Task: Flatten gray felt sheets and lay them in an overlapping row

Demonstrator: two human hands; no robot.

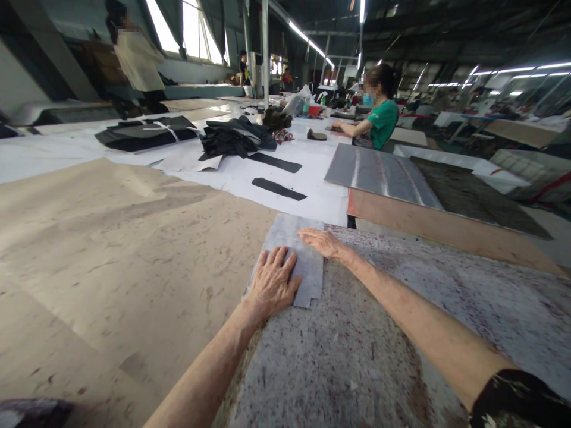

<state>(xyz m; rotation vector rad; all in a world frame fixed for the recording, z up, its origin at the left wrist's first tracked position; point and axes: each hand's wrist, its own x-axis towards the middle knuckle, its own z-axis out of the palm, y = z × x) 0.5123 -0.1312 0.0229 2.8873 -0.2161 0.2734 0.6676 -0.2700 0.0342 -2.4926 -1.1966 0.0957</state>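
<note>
While left hand (274, 278) lies flat on pale sheet (311, 279), right hand (322, 242) over its edge, each grip unclasped

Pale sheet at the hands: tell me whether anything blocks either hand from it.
Nothing visible does. The left hand lies spread on the pale sheet, and the right hand is over its far right part, with no other thing showing between.
</note>
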